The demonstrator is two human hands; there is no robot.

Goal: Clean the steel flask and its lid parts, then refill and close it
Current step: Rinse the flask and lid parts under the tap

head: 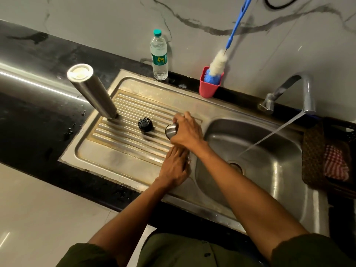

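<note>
Nearby, black stopper (145,124), water bottle (159,58), right hand (185,132) fingers gripping steel cap (171,130), left hand (176,166) fingers unclear.

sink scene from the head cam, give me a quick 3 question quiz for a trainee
1. True or false: the steel flask stands inverted on the drainboard.
2. Which thing does the right hand grip?
A. the black stopper
B. the steel cap
C. the water bottle
3. Fill in: the bottle brush stands in a ____ cup.

Key
1. True: it stands base up on the ridges.
2. B: the fingers curl round the steel cap; the black stopper sits alone on the drainboard, and the water bottle stands by the wall.
3. Red: the red cup sits behind the sink.
</note>
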